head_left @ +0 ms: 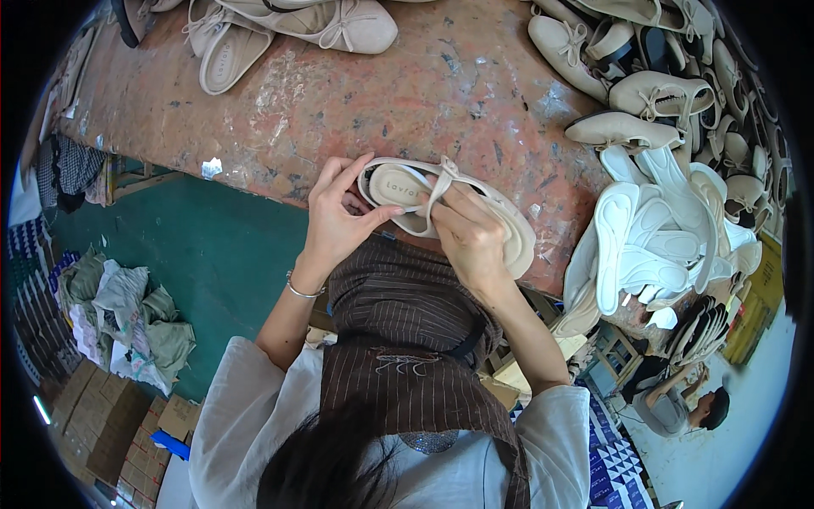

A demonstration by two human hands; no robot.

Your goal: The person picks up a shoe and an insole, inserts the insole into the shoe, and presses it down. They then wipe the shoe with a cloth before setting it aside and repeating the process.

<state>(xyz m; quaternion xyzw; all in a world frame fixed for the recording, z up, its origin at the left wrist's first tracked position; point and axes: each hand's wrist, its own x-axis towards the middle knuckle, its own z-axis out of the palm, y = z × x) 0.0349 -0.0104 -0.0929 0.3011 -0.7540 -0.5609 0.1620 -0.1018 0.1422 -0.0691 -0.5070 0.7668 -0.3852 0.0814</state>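
**Both hands gripping a beige flat shoe at the bench edge**

The left hand [335,222] is curling around the heel end of a beige flat shoe [509,233], its fingers [341,180] bent narrowly over the rim while the thumb is pressing toward the insole. The right hand [469,237] is clamping the middle of the shoe, its fingertips [443,197] pinching the thin strap with its small bow [447,168] just above them. The toe end is sticking out beyond the right knuckles, and the whole shoe is hanging over the near edge of the worn reddish workbench [407,85], above the brown striped apron [407,331].

Well beyond the fingers, 2 heaps of matching beige shoes [653,93] are lying along the far and right side of the bench, and a stack of white insoles [653,246] is sitting to the right of the right wrist.

The likely risks: the strap is slim, so a hard tug from the pinching fingertips could probably stretch or tear it or pull the bow askew. The shoe is also being held off the bench, so a loosened grip could drop it onto the lap or floor.
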